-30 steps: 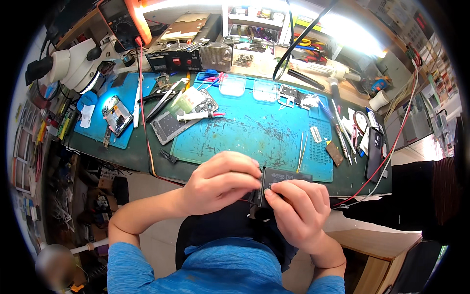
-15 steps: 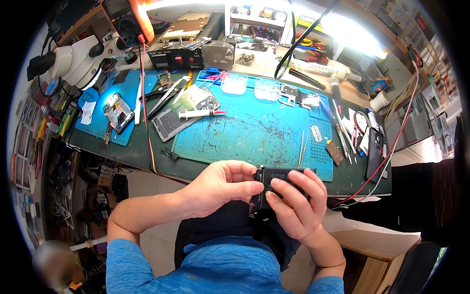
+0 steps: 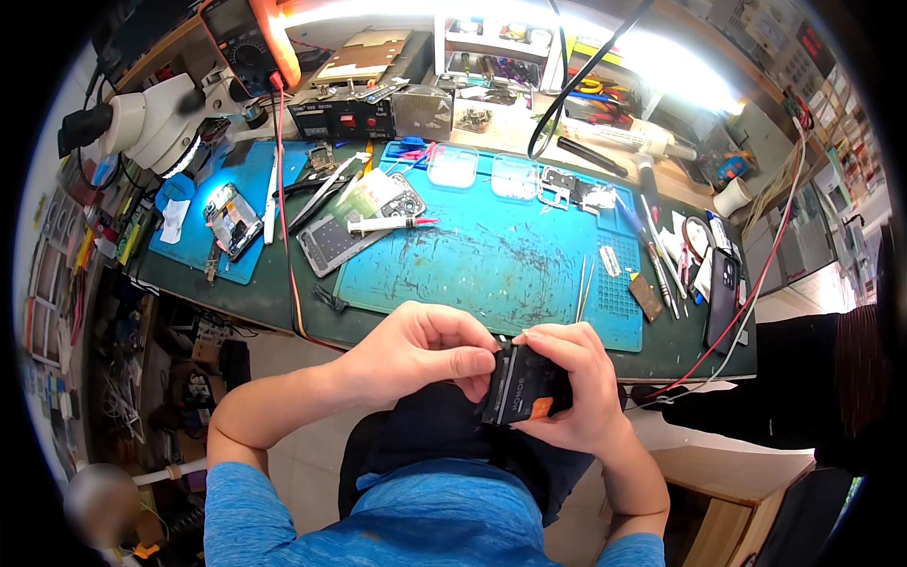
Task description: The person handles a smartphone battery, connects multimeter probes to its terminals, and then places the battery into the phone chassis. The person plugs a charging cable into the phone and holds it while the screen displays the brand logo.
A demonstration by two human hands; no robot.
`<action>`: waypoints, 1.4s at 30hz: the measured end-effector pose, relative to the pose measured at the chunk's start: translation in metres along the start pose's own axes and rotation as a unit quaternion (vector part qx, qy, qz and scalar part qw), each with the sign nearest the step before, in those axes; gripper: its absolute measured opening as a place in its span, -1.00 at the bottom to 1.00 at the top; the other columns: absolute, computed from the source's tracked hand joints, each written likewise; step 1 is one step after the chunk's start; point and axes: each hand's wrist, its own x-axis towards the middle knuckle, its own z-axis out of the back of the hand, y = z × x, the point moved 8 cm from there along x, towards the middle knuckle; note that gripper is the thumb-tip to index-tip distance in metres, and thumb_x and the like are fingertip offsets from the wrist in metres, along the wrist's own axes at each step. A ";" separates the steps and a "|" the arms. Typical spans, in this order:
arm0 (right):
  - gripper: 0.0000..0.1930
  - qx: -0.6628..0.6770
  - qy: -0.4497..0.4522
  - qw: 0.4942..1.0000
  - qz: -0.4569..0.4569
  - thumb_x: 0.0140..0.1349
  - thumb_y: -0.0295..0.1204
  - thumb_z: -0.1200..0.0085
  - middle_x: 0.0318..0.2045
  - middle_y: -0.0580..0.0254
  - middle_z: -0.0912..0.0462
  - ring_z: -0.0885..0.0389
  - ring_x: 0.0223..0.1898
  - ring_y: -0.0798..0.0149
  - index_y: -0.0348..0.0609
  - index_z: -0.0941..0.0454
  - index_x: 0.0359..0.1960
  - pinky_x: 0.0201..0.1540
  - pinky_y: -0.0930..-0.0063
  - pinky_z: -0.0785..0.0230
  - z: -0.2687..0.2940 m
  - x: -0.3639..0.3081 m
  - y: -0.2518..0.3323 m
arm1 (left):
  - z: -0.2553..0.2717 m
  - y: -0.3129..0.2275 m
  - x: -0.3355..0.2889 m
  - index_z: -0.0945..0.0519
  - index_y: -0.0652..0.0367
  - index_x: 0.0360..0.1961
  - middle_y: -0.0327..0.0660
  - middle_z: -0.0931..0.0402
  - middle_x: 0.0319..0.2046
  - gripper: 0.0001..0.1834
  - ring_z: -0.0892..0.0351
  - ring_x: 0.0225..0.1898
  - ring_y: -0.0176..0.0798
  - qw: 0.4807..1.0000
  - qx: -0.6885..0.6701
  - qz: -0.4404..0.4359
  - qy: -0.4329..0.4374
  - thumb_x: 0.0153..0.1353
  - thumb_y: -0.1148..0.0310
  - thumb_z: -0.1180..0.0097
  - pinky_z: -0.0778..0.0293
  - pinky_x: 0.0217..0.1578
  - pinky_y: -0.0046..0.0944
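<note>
A flat black phone battery (image 3: 532, 386) with an orange patch is held over my lap, just in front of the bench's near edge. My right hand (image 3: 578, 383) wraps round its right side, with the thumb and fingers at its edges. At the battery's upper left edge, my left hand (image 3: 444, 354) is closed, thumb against the fingertips. Whether those fingers grip the battery's edge or something small on it cannot be made out. Beyond the hands lies a scratched blue work mat (image 3: 472, 265).
A syringe (image 3: 383, 225) lies over a phone frame (image 3: 345, 236) on the mat's left. An opened phone (image 3: 232, 222) sits under the microscope (image 3: 151, 123). Tweezers (image 3: 585, 288), a black phone (image 3: 723, 298) and brushes are at right. Red and grey cables (image 3: 756, 293) hang over the right edge.
The battery has been turned in my right hand and now shows a face with an orange patch. My right fingers have shifted to its edges; my left hand stays by its left end.
</note>
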 end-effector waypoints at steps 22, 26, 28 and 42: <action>-0.64 0.311 0.110 0.860 -0.389 0.46 -0.27 -0.21 -0.22 0.24 -0.71 -0.66 -0.24 0.49 -0.34 -0.57 0.07 -0.20 0.53 -0.54 -0.051 0.013 -0.066 | 0.051 -0.034 0.017 -0.72 0.30 0.00 -0.25 -0.73 -0.26 -0.66 -0.63 -0.26 -0.47 0.950 0.285 -0.058 -0.115 0.41 0.23 -0.31 -0.56 -0.29 -0.38; -0.65 0.335 0.115 0.834 -0.422 0.46 -0.28 -0.21 -0.23 0.22 -0.73 -0.69 -0.26 0.48 -0.34 -0.57 0.08 -0.20 0.53 -0.57 -0.057 0.010 -0.070 | 0.059 -0.035 0.022 -0.76 0.28 -0.08 -0.30 -0.71 -0.28 -0.69 -0.61 -0.24 -0.50 0.948 0.298 -0.032 -0.104 0.42 0.21 -0.29 -0.52 -0.28 -0.39; -0.65 0.335 0.107 0.830 -0.433 0.46 -0.31 -0.21 -0.23 0.21 -0.75 -0.70 -0.28 0.48 -0.34 -0.57 0.09 -0.20 0.53 -0.59 -0.058 0.011 -0.072 | 0.063 -0.033 0.027 -0.74 0.26 -0.03 -0.32 -0.70 -0.26 -0.68 -0.60 -0.22 -0.51 0.948 0.304 -0.001 -0.092 0.45 0.20 -0.26 -0.50 -0.28 -0.40; -0.79 -0.361 0.002 0.889 -0.281 0.26 -0.29 -0.39 -0.53 0.15 -0.64 -0.65 -0.52 0.11 -0.17 -0.68 -0.32 -0.43 0.32 -0.47 0.005 0.027 -0.066 | 0.143 0.026 -0.206 -0.38 0.23 0.03 -0.19 -0.43 -0.25 -0.88 -0.37 -0.42 -0.41 0.601 0.210 -0.503 -0.585 0.52 0.54 0.09 -0.40 -0.39 -0.38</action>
